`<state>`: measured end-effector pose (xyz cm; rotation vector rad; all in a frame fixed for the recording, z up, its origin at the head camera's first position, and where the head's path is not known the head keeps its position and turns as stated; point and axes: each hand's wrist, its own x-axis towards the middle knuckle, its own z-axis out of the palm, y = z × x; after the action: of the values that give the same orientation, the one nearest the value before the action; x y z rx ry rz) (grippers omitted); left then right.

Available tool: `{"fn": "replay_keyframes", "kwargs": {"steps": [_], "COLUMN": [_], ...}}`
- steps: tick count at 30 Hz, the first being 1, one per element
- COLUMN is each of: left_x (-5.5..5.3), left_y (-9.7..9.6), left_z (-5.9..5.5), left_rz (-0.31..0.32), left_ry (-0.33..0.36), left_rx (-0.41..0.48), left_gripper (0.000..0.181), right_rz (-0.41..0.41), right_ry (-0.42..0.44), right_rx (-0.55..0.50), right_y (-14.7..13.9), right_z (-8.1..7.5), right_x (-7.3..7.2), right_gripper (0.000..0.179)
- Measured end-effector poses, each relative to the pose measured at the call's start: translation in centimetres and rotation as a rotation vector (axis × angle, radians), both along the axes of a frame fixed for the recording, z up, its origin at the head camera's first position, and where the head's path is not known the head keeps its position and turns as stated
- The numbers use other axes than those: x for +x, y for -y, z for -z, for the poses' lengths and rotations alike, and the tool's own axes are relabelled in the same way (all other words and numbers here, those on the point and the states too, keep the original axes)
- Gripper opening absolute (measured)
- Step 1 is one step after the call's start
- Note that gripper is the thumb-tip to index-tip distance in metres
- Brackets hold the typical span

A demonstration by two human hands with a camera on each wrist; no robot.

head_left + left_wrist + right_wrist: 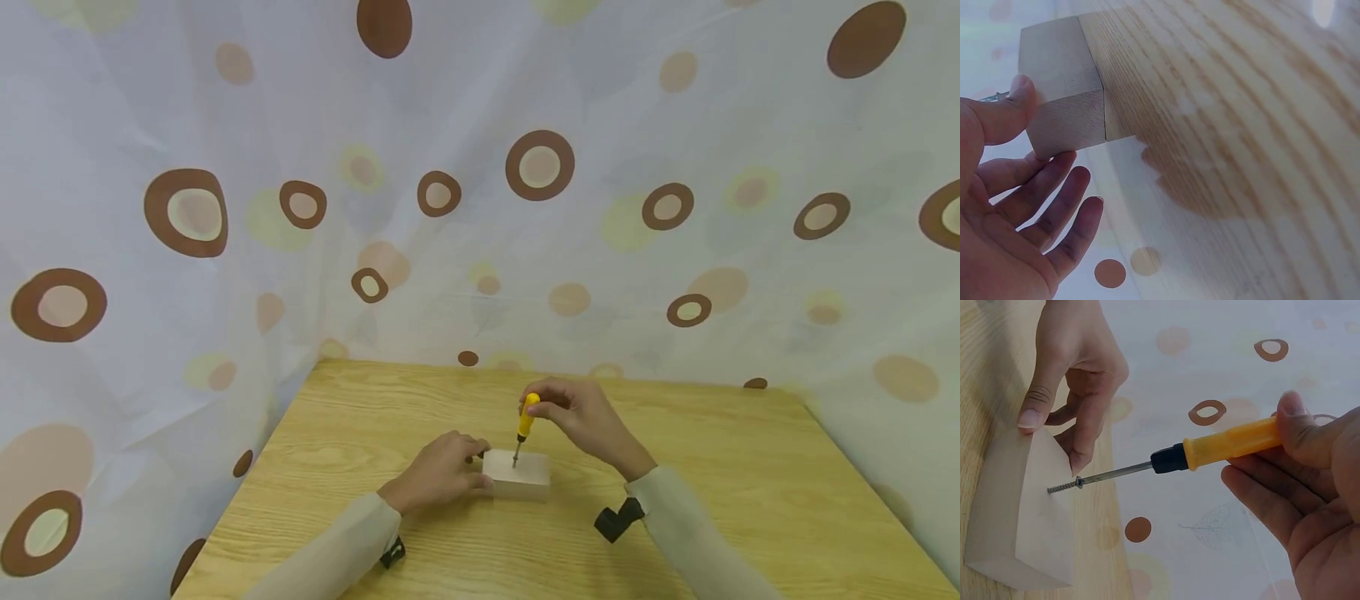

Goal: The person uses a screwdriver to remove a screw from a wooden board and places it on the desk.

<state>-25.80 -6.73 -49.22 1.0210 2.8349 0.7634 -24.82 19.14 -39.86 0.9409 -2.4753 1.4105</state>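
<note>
A pale wooden block (517, 487) lies on the table, with a screw (1063, 487) standing up from its top face and much of its thread exposed. My left hand (437, 473) holds the block's left end, thumb on the near side and fingers at the far side; in the left wrist view the thumb (1013, 109) presses on a face of the block. My right hand (588, 421) pinches the yellow handle of a screwdriver (1229, 449) between thumb and fingers. The screwdriver is slightly tilted, and its tip meets the screw head.
Under the block is a wood-grain table (360, 417). A white sheet (480, 108) with brown and beige dots hangs behind the table and along its sides. A black device (618, 520) is strapped to the right wrist, another (392, 552) to the left.
</note>
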Motion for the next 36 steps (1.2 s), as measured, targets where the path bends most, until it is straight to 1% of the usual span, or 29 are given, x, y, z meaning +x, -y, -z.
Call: {"fn": "replay_keyframes", "kwargs": {"steps": [2, 5, 7, 11, 14, 15, 19, 22, 26, 28, 30, 34, 36], "left_x": [-0.02, -0.11, -0.17, -0.24, -0.22, -0.20, -0.17, -0.12, -0.05, -0.05, -0.06, -0.10, -0.10], "left_y": [-0.05, -0.15, -0.19, -0.31, -0.39, -0.39, -0.35, -0.28, -0.19, -0.17, -0.18, -0.19, -0.15], "left_z": [0.00, 0.01, -0.06, -0.29, -0.40, -0.42, -0.49, -0.50, -0.39, -0.35, -0.33, -0.32, -0.31], "left_rz": [0.004, 0.009, 0.006, -0.008, -0.013, -0.015, -0.012, -0.005, -0.005, -0.007, -0.010, -0.010, -0.008], "left_ry": [0.004, 0.007, 0.004, 0.004, 0.013, 0.016, 0.008, -0.004, -0.002, 0.003, 0.008, 0.012, 0.010], "left_rx": [0.004, 0.006, 0.006, 0.000, -0.009, -0.012, -0.020, -0.025, -0.031, -0.031, -0.029, -0.031, -0.033], "left_gripper": [0.052, 0.052, 0.052, 0.051, 0.052, 0.052, 0.053, 0.052, 0.051, 0.051, 0.051, 0.051, 0.050], "right_rz": [-0.009, 0.032, 0.065, 0.121, 0.117, 0.104, 0.041, 0.045, 0.102, 0.115, 0.099, 0.032, 0.031], "right_ry": [0.015, 0.003, -0.027, -0.127, -0.148, -0.137, -0.046, 0.007, 0.031, 0.037, 0.057, 0.092, 0.092], "right_rx": [0.012, 0.032, 0.034, 0.055, 0.065, 0.067, 0.046, 0.015, -0.017, -0.029, -0.044, -0.047, -0.033], "right_y": [-0.04, 0.29, 0.61, 0.80, 0.55, 0.47, 0.29, 0.41, 0.71, 0.75, 0.72, 0.63, 0.72], "right_z": [-0.11, -0.27, -0.33, -0.37, -0.40, -0.45, -0.52, -0.36, 0.13, 0.33, 0.33, 0.07, -0.10], "right_x": [-0.03, 0.41, 0.74, 0.85, 0.68, 0.63, 0.52, 0.60, 0.61, 0.52, 0.44, 0.41, 0.54], "right_gripper": [0.010, 0.010, 0.012, 0.015, 0.017, 0.018, 0.021, 0.019, 0.021, 0.020, 0.016, 0.012, 0.012]}}
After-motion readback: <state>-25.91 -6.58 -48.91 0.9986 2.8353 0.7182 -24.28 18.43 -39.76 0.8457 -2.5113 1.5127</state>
